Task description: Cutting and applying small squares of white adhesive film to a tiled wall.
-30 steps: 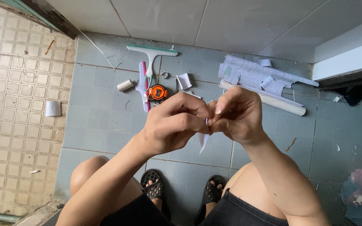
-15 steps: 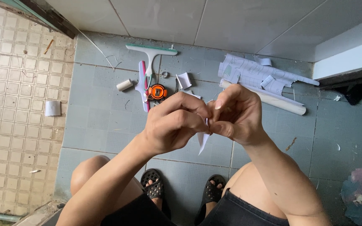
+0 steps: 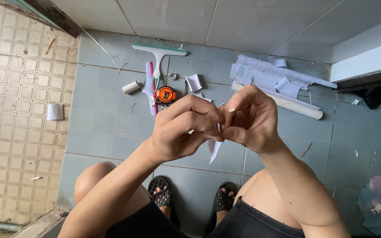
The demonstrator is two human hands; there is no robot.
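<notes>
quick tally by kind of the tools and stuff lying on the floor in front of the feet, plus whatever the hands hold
squeegee: 1
tape measure: 1
pink-and-white flat tool: 1
small white roll: 1
long rolled sheet: 1
printed backing sheet: 1
loose white scraps, one, another: 2
white strip pinched between left hand and right hand: 1
Total: 9

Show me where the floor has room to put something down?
Bare tiles lie between the white paper slip and the small roll, and right of the long tube. It is crowded around the squeegee, tape measure and crumpled sheet.
</notes>
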